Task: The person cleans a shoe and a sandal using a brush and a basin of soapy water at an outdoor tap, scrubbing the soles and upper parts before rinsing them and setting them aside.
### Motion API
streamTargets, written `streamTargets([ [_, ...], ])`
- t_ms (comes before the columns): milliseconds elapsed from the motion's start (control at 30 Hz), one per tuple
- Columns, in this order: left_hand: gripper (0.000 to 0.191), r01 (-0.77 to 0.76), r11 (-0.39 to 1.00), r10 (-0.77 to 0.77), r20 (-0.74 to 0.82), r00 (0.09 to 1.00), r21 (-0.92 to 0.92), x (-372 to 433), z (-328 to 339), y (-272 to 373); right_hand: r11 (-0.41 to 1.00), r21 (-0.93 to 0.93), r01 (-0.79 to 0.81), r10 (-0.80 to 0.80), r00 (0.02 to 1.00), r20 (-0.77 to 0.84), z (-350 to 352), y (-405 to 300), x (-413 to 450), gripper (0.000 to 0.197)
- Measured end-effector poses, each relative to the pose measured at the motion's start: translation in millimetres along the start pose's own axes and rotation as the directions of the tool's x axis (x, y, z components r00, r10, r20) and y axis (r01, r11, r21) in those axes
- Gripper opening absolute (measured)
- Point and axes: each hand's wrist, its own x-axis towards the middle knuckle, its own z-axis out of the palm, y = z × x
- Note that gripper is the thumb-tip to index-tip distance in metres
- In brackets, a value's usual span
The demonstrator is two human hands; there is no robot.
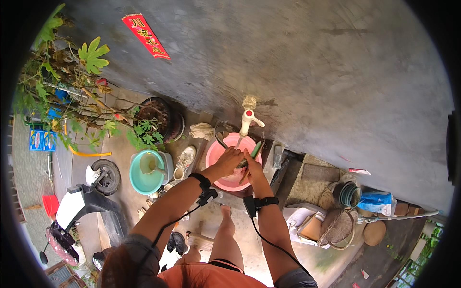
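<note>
A pink plastic basin stands below a wall tap, with a thin stream of water under the spout. Over the basin, my right hand is closed around a green cucumber and a thin brown stick-like thing; what the latter is, I cannot tell. My left hand touches the cucumber's lower end, its fingers bent against my right hand. Whether it holds something small is hidden. A dark curved strap or handle leans at the basin's upper left rim.
Left of the basin are white shoes, a teal basin with a ladle, a potted plant and a scooter. A wicker basket and a white box of cardboard stand right. A grey wall rises behind the tap.
</note>
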Motion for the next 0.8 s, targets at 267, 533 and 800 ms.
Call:
streamTargets([
  [267, 0.062, 0.036, 0.956, -0.2, -0.556, 0.807, -0.29, -17.7, -6.3, 19.9, 0.964, 0.195, 0.18, -0.177, 0.984, -0.029, 11.3, -4.9, -11.1, 0.016],
  [533, 0.064, 0.408, -0.096, -0.651, 0.367, 0.664, -0.908, 7.5, 49.1, -53.6, 0.948, -0.206, 0.242, -0.262, 0.962, -0.072, 15.2, -27.1, -19.7, 0.031],
  [800, 0.022, 0.329, -0.145, -0.419, 0.359, 0.834, -0.933, 35.1, 18.5, -31.3, 0.355, -0.773, 0.526, -0.698, 0.699, 0.156, -12.2, -32.4, -45.8, 0.054],
])
